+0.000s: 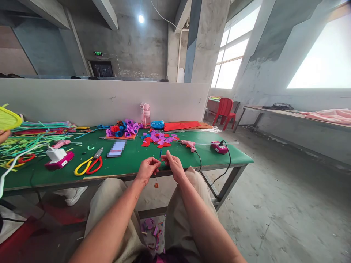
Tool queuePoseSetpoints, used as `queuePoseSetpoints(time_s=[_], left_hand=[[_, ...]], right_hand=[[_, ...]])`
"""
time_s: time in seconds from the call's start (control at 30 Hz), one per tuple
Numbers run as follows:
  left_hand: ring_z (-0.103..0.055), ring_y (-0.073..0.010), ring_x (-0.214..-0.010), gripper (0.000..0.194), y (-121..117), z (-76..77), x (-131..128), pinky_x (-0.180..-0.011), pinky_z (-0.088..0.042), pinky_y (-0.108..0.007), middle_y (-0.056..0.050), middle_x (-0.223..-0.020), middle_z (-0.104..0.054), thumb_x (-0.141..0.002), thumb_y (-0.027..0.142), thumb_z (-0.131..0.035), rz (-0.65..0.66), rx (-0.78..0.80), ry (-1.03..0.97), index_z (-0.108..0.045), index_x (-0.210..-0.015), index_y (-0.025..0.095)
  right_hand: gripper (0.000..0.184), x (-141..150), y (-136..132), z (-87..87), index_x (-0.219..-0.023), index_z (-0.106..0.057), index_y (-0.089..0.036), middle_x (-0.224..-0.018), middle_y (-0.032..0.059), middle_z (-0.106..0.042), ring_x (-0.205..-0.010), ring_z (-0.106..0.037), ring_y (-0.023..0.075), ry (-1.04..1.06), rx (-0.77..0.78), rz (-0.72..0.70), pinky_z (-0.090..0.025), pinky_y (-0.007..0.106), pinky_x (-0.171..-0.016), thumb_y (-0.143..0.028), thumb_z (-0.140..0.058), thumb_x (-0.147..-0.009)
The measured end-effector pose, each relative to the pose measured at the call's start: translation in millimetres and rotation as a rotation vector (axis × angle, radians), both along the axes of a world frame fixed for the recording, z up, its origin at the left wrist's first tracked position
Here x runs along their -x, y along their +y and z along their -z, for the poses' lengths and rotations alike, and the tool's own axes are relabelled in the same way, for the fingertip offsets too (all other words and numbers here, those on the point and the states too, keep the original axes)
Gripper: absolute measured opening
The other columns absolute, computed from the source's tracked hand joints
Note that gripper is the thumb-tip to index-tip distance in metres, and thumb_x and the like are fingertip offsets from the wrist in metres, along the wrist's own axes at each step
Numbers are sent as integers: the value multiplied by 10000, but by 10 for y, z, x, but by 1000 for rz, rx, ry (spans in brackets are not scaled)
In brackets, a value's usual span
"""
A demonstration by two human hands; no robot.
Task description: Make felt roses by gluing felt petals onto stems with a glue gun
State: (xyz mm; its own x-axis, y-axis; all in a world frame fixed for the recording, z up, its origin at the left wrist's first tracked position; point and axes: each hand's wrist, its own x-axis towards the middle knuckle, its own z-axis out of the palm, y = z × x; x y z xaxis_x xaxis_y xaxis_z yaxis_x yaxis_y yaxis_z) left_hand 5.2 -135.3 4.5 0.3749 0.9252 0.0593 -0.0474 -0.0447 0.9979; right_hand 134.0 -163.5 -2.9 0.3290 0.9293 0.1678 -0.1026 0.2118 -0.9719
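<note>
My left hand (148, 169) and my right hand (174, 165) meet over the front edge of the green table (142, 149). Between their fingertips stands a narrow blue strip (160, 153), small in view; both hands pinch around its lower end, which the fingers partly hide. Below my fingers a small orange-brown piece (156, 185) shows; whether it hangs or lies on the floor I cannot tell. Just beyond my hands is a loose heap of purple, red and blue cut petals (159, 138). A pink glue gun (188, 145) lies right of my right hand.
Left of my hands lie scissors (91, 162), a phone (116, 148) and a pile of folded flowers (123, 128). Farther left are a power socket (59, 160) and many green stems (24, 142). Another person's hand (3, 136) holds something yellow. A pink bottle (145, 114) stands behind.
</note>
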Motion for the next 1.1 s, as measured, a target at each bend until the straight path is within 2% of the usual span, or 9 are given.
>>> queuePoseSetpoints(time_s=[0.13, 0.3, 0.43, 0.63, 0.83, 1.1], left_hand=[[-443, -59, -396, 249, 9, 21, -5, -359, -320, -175, 51, -486, -523, -586, 331, -712, 13, -15, 19, -542, -627, 153], [-467, -64, -415, 257, 40, 75, -9, -359, -319, -175, 45, -536, -544, -592, 339, -712, 72, -6, 29, -552, -661, 151], [-467, -64, -414, 269, 47, 93, -12, -361, -322, -175, 50, -524, -530, -595, 352, -713, 96, 2, 13, -543, -660, 153], [-446, -66, -403, 267, 39, 73, -13, -353, -314, -170, 48, -479, -519, -585, 350, -719, 31, -15, 29, -549, -652, 156], [-461, -69, -419, 256, 49, 93, -16, -356, -315, -169, 41, -506, -529, -601, 349, -705, 25, -57, 72, -543, -639, 155], [-481, -68, -423, 287, 43, 98, -13, -355, -319, -172, 20, -606, -586, -617, 396, -695, 104, -25, 81, -574, -703, 150]], right_hand=[[306, 49, -8, 9, -615, -630, -161, -566, -16, -572, -538, -433, 102, -54, -43, 29, -326, 233, -535, -459, -701, -625], [259, 41, 19, 55, -601, -620, -156, -543, -20, -556, -520, -430, 99, -151, -59, 65, -327, 229, -517, -407, -656, -656], [266, 25, 51, 80, -615, -639, -155, -555, -10, -569, -534, -451, 109, -204, -58, 60, -341, 231, -524, -417, -643, -658], [421, 14, 24, 31, -729, -682, -152, -617, -6, -583, -550, -444, 95, -47, -28, 3, -350, 223, -552, -554, -558, -729], [313, 32, 27, 67, -590, -590, -155, -534, -39, -516, -510, -378, 80, -76, -40, 21, -276, 219, -490, -440, -717, -611], [274, 23, 59, 88, -582, -602, -152, -514, -34, -506, -503, -394, 90, -132, -48, 58, -289, 230, -495, -411, -660, -650]])
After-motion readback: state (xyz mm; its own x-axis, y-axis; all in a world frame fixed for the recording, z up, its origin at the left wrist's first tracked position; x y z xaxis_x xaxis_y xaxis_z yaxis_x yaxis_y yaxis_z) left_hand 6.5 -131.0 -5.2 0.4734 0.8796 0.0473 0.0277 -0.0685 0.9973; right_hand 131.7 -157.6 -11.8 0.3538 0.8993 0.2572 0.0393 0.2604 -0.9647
